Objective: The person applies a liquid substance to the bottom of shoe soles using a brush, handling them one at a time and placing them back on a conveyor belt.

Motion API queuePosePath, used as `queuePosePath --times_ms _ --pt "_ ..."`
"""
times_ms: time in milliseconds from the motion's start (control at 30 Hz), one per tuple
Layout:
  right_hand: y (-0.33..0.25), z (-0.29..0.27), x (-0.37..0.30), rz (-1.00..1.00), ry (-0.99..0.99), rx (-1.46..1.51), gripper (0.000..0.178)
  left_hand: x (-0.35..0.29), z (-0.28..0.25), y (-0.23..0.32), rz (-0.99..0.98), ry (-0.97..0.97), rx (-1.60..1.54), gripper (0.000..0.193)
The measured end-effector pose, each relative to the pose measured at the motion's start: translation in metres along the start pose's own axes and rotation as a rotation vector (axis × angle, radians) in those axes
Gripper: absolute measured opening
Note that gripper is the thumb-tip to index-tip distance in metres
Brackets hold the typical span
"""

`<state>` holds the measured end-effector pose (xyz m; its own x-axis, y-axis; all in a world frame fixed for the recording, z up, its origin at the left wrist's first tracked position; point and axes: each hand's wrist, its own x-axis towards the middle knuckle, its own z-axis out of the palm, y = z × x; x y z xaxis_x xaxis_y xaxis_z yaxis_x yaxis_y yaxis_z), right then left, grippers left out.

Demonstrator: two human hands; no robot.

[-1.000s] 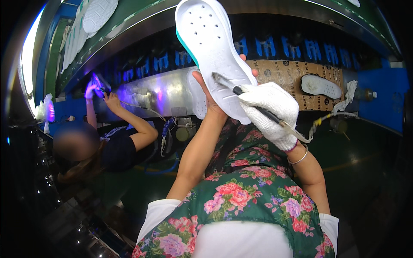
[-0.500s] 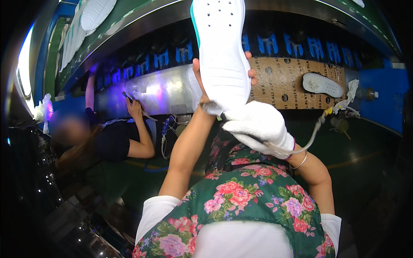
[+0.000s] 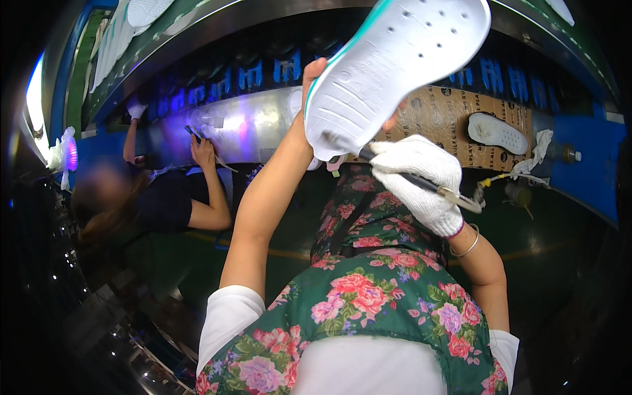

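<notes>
My left hand (image 3: 313, 75) is bare and wrapped round a white shoe sole (image 3: 395, 62) with a teal edge, thumb on one side and fingertips on the other. The sole is tilted, its end with small holes pointing up and right, its narrower end toward me. A white knitted glove covers my right hand (image 3: 421, 181), which is closed on a brush (image 3: 366, 153) with a dark handle and a thin hose at its rear. The blurred bristles lie against the sole's near end. Most of my left palm is hidden behind the sole.
Another sole (image 3: 498, 133) rests on printed cardboard (image 3: 447, 122) at right, near a crumpled white cloth (image 3: 542, 146) and a bottle (image 3: 567, 156). At left a co-worker's hand (image 3: 204, 153) holds a slim tool. Blue clamp-like parts (image 3: 250, 76) line the back; white soles lie far left.
The sole has turned clockwise, its far end swinging right, and my left hand has shifted slightly left. My gloved hand has moved a little right, and more of the brush handle shows.
</notes>
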<state>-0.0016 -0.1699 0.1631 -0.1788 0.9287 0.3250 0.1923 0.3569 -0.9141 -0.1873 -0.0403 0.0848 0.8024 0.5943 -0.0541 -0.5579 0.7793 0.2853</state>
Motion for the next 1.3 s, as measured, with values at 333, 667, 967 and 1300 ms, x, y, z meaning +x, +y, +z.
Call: queuePosePath --times_ms 333,667,967,1300 --pt "-0.002 0.014 -0.006 -0.144 -0.143 0.011 0.03 0.015 0.002 0.017 -0.243 -0.166 -0.008 0.101" --pt "-0.004 0.024 0.011 -0.004 0.045 0.102 0.021 0.012 0.002 0.029 -0.168 -0.168 0.054 0.104" --pt "0.002 -0.01 0.032 0.037 0.165 0.004 0.02 -0.028 0.033 0.004 0.098 0.254 -0.111 0.088" --pt "-0.022 -0.032 0.064 -0.307 0.146 -0.25 0.019 -0.055 0.032 -0.026 0.161 0.095 0.037 0.099"
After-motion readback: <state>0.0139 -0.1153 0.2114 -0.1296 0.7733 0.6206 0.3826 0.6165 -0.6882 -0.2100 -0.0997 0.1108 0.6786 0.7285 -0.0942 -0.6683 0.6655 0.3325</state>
